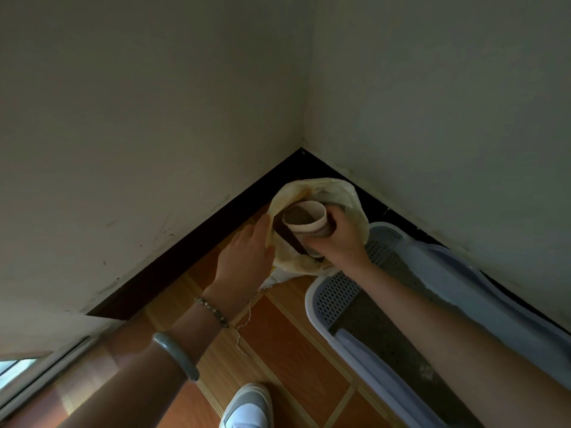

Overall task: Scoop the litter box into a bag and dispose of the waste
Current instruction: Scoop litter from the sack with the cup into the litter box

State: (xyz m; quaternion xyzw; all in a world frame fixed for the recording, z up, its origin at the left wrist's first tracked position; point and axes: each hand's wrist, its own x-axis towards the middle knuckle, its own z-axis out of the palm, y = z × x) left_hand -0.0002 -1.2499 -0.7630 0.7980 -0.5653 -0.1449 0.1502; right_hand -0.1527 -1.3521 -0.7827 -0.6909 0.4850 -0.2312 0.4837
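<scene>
- While your right hand (335,242) is clamped round the lower half of the paper cup (306,220), fingers curled about its wall, the cup sits just inside the mouth of the bag (355,205), with the bag's rim lying all round the hand.
- Its long axis is tilted. The mouth faces up and away from your wrist, toward your left hand (244,257), and grey-brown litter shows inside.
- My reading is that the coming move turns on this: the bag's hollow lies below and beyond the cup's mouth, so tipping means rolling the wrist until that mouth points down into it.
- Your left hand lies with fingers straight against the bag's outer rim, on the far side of the cup from your right hand. Whether the thumb pinches the plastic, I cannot tell.
- A dark flat piece (290,239) stands slanted in the bag, just beneath the cup.
- Behind your right wrist, under the forearm, lies the litter box (312,301) on the floor (278,335); your right hand is the nearer one to it.
</scene>
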